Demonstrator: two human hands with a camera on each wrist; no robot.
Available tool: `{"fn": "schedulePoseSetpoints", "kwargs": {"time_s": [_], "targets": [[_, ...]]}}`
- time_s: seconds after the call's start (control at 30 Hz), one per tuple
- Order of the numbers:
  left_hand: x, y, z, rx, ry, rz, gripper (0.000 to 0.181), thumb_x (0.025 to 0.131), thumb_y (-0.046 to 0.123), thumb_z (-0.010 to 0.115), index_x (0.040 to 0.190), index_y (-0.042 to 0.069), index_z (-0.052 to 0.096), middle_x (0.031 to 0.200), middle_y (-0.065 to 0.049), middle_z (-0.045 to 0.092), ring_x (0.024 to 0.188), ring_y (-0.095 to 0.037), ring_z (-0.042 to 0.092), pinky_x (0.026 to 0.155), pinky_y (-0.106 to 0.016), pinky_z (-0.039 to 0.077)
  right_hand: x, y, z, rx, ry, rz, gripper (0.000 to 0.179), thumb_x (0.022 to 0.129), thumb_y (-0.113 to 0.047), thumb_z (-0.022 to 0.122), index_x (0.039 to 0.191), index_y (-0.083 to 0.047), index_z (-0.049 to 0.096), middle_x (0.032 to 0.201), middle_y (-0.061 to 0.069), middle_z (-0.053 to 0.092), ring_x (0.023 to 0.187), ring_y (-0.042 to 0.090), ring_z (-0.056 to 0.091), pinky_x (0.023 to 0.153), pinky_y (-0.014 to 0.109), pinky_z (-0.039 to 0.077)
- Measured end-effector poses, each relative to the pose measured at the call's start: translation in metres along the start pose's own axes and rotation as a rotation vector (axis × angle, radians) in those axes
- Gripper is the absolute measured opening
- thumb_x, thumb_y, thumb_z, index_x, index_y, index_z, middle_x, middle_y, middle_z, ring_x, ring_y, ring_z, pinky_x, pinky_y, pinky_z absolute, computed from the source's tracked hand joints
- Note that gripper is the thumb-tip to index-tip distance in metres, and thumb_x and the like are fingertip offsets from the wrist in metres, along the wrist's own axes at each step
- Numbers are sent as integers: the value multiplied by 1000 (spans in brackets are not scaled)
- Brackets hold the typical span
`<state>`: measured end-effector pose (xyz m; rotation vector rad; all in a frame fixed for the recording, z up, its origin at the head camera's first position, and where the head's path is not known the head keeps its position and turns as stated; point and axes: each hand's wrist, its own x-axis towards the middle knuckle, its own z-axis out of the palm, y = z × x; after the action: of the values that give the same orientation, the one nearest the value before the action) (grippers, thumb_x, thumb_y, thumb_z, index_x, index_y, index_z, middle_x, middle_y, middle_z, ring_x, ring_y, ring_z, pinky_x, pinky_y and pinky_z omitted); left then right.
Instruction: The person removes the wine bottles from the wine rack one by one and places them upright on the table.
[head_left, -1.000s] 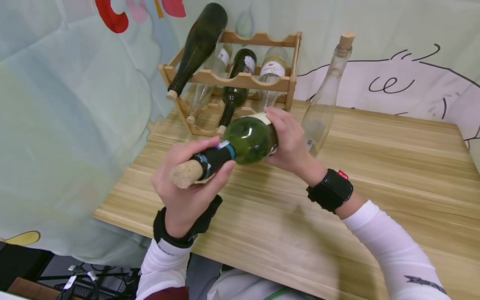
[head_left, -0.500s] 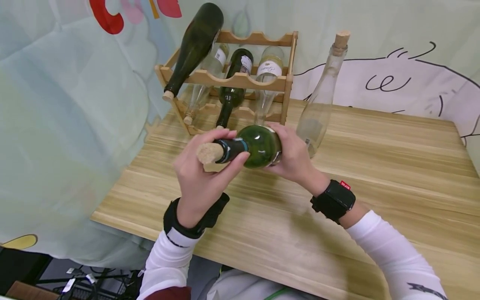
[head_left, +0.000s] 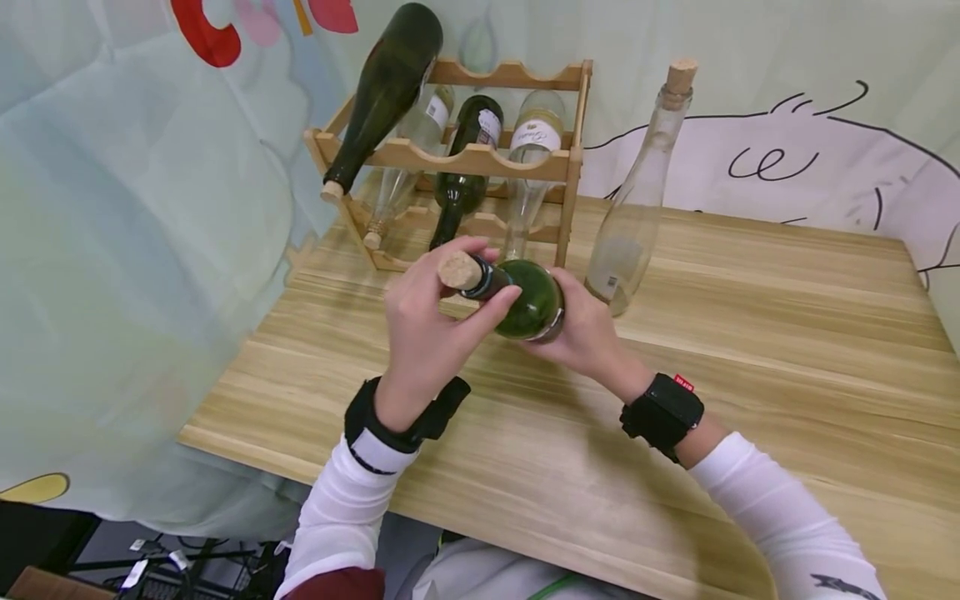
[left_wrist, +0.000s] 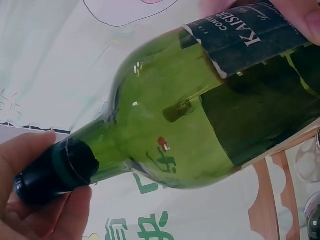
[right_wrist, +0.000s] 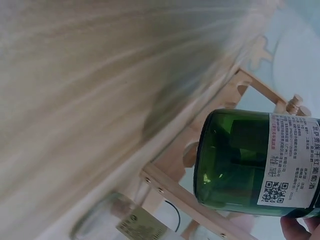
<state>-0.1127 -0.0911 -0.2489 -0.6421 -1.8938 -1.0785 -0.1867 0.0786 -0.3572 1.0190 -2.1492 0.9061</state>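
A green wine bottle (head_left: 531,304) is held above the table in front of the rack, its corked neck toward the head camera. My left hand (head_left: 431,333) pinches the dark-wrapped neck between thumb and fingers, just below the cork (head_left: 459,271). The bottle's body is gripped by my right hand (head_left: 588,333). In the left wrist view a dark front label (left_wrist: 245,37) reads KAISER. The right wrist view shows the bottle's base end and a white back label (right_wrist: 290,162) with a QR code.
A wooden wine rack (head_left: 551,167) stands behind the hands. A dark bottle (head_left: 390,87) lies tilted on its upper tier; several bottles sit lower. Right of the rack, a clear corked bottle (head_left: 633,217) stands upright on the wooden table (head_left: 787,350). A curtain hangs at the left.
The bottle's neck has swung right and up, with my left hand moving along on it. My right hand has shifted slightly right and down, still gripping the body.
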Motion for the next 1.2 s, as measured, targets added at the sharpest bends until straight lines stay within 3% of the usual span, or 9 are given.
{"fn": "schedulePoseSetpoints", "kwargs": {"time_s": [0.4, 0.73, 1.0, 1.2], "targets": [[6, -14, 16, 42, -112, -50, 43, 70, 15, 74, 105, -4, 56, 91, -12, 66, 81, -16, 63, 62, -19, 50, -14, 9, 6, 81, -62, 164, 89, 54, -30, 83, 125, -2, 35, 109, 17, 56, 95, 26, 58, 77, 38, 50], [14, -21, 30, 86, -133, -66, 44, 72, 19, 72, 107, -2, 56, 92, -11, 66, 79, -17, 62, 60, -21, 50, -14, 16, 5, 178, -136, 308, 91, 60, -26, 81, 132, -5, 29, 118, 15, 51, 105, 26, 53, 86, 40, 44], [21, -28, 47, 81, -170, -180, 45, 76, 23, 69, 112, 1, 54, 92, -12, 62, 80, -20, 58, 63, -26, 50, -13, 19, 3, 243, -115, 422, 89, 61, -22, 80, 132, -8, 28, 123, 13, 47, 109, 24, 50, 91, 40, 41], [28, -32, 63, 97, -174, -146, 45, 76, 23, 68, 111, -1, 53, 86, -12, 62, 77, -19, 59, 64, -23, 49, -17, 23, 4, 276, -82, 474, 91, 63, -22, 79, 135, -12, 24, 126, 11, 43, 112, 23, 47, 93, 40, 38]]}}
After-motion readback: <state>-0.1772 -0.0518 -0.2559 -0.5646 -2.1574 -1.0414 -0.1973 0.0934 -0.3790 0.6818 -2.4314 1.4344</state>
